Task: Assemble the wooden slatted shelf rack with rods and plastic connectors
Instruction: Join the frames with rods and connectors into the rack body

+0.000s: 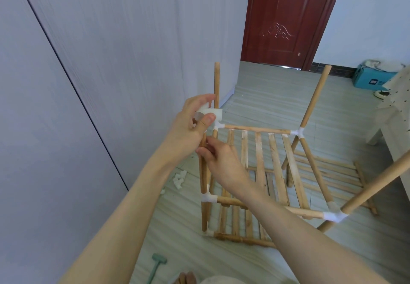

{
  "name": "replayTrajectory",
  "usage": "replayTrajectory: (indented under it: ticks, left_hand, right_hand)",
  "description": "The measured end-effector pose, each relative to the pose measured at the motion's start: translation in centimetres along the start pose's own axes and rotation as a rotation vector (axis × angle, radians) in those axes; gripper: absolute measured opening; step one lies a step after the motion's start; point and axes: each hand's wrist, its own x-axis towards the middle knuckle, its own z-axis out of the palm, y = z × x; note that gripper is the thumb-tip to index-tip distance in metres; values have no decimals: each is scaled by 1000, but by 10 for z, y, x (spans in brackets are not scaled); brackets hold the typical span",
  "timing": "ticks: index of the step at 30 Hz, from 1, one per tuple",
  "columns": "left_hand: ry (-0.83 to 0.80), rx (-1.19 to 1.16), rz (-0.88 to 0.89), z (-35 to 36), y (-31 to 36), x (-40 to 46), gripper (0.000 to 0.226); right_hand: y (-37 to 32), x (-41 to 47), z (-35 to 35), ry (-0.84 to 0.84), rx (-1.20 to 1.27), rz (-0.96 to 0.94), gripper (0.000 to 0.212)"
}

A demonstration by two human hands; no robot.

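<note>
Left hand point(190, 124): raised at the rack's near-left corner, fingers point(207, 119) curled round a white connector point(210, 113), thumb pressed on its near face.
Connector: held at the top of the near-left rod point(203, 168); whether it is seated on the rod end I cannot tell, the hand covers the joint.
Right hand point(221, 161): just below the left, fingers pinching the same near-left rod below its top, the two hands almost touching.
Rack point(266, 161): stands on the floor point(266, 97) beside the grey wall point(111, 61), partly built, two slatted shelves in place.
Upper shelf point(261, 150): slats run away from the camera between a far rail and a near rail, white connectors at all four corners.
Lower shelf point(239, 223): near the floor under the upper one, seen through the slats.
Far-left rod point(216, 84): upright, rising from its corner connector, top end bare.
Far-right rod point(316, 97): leans outward in this wide view, top end bare.
Near-right rod point(377, 186): rises from the near-right connector point(332, 216) toward the right edge, its top out of frame.
Spare shelf point(332, 172): another slatted panel lying flat on the floor behind the rack.
Loose connectors point(179, 178): a small white heap on the floor by the wall, left of the rack.
Mallet point(156, 266): pale green, lying on the floor at the bottom edge.
Door point(286, 17): dark red, shut, at the far end.
Box point(372, 77): blue, on the floor at the far right.
</note>
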Motion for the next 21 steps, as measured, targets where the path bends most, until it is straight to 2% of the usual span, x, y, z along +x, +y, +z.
replayTrajectory:
  ticks: [7, 10, 16, 18, 21]
  left_hand:
    - [84, 46, 3, 9, -3, -5, 33]
    - [88, 120, 38, 11, 1, -4, 26]
    - [86, 110, 46, 5, 5, -7, 21]
    - [74, 100, 35, 5, 6, -9, 24]
    - [53, 28, -10, 5, 5, -14, 41]
  right_hand:
    - [-4, -3, 1, 13, 14, 3, 16]
    - [-3, -4, -2, 26, 18, 17, 17]
    - [-6, -8, 2, 30, -4, 42, 18]
    - [-7, -9, 1, 31, -37, 23, 18]
    - [-6, -11, -1, 20, -87, 52, 19]
